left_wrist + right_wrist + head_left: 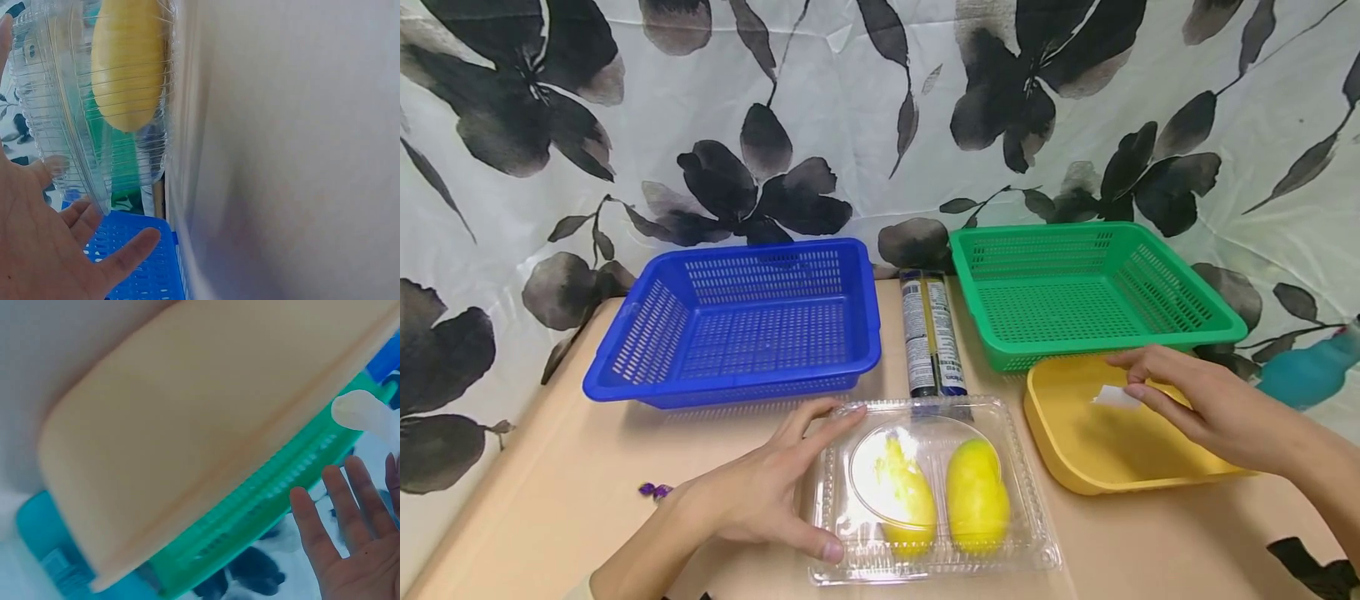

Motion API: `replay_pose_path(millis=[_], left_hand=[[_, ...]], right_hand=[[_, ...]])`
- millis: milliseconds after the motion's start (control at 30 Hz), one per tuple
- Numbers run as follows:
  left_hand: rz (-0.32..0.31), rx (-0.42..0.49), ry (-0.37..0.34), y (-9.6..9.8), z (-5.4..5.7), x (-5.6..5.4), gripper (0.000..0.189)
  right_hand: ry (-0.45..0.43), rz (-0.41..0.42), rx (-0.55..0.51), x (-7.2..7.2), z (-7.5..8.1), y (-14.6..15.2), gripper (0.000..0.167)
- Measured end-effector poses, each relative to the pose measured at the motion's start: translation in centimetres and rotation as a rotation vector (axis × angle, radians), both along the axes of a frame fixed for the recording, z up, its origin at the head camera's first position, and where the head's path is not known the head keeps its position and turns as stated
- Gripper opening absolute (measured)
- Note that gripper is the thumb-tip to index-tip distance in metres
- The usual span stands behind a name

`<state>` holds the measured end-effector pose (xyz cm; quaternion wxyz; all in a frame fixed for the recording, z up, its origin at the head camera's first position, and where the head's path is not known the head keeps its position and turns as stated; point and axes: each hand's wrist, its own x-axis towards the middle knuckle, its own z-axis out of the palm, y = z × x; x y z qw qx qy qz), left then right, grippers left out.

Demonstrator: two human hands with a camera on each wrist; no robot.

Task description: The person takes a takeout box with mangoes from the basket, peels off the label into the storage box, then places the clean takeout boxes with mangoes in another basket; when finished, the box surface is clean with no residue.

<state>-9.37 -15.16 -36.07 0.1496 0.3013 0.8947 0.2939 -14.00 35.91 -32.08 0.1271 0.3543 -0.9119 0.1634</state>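
Note:
A clear plastic clamshell container (936, 571) with two mangoes (977, 496) inside lies on the table. My left hand (760, 496) rests along its left side, with fingers and thumb spread toward the two left corners. In the left wrist view the fingers (128, 256) look mostly straight beside the ridged lid. Above the yellow tray (1075, 479), my right hand (1213, 408) hovers with thumb and forefinger apart. A small white slip (1114, 397) shows by the thumb tip. Straight, spread fingers (315, 525) appear in the right wrist view, near a whitish shape that is hard to identify.
A blue basket (760, 392) stands at the back left and a green basket (1045, 308) at the back right. Two cans (928, 333) lie between them. Purple wrapped sweets (656, 491) lie at left. A teal bottle (1303, 371) is at the right.

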Motion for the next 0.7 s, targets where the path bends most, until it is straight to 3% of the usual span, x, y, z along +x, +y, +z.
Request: replay_pose_path(millis=[233,500,700], left_hand=[[0.001,-0.006,-0.001,-0.1,-0.1,0.0,0.122],[-0.041,-0.002,0.061,0.0,-0.1,-0.3,0.124],[-0.030,-0.021,-0.003,-0.1,0.0,-0.3,0.125]], right_hand=[[0.026,-0.036,0.082,-1.1,-2.0,2.9,0.035],[0.002,-0.047,0.089,-1.9,-3.3,4.7,0.023],[-0.020,-0.056,0.131,-2.8,-3.6,5.0,0.031]])
